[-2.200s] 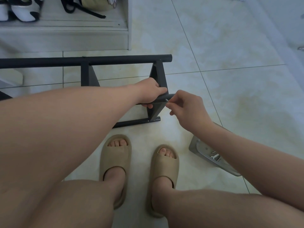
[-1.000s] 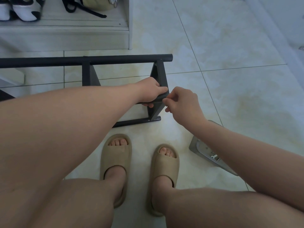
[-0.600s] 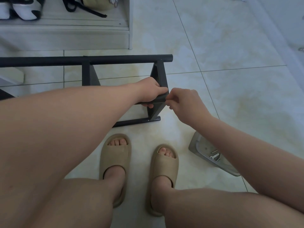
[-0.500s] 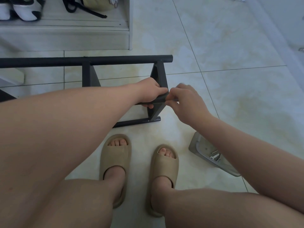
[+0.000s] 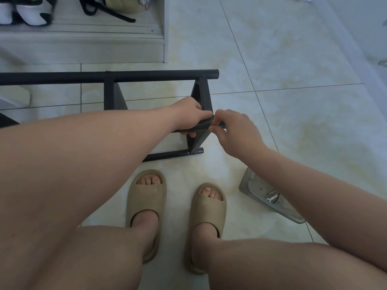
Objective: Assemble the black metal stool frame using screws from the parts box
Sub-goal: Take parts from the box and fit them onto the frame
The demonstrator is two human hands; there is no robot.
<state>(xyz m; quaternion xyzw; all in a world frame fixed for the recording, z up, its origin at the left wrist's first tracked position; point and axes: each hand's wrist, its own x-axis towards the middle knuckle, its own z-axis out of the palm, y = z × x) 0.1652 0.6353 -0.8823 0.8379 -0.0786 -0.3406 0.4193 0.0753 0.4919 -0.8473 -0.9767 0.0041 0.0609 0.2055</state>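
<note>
Gripping the frame (image 5: 146,75) at its end joint, left hand (image 5: 188,114) steadies while right hand (image 5: 235,131), rolled over since a moment ago, pinches a dark stub (image 5: 222,125) there, likely tightening the joint; frame stands on floor (image 5: 293,97).

Pale glossy floor tiles (image 5: 293,59), thin grout lines (image 5: 236,49); low grey shelf (image 5: 83,45) top left, shoes (image 5: 31,13) on it.

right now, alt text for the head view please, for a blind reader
A person's left hand grips a bar of the black metal stool frame while the right hand pinches a small dark part at the bar's end. A shallow grey parts box holding silver screws lies on the tiled floor nearby.
</note>
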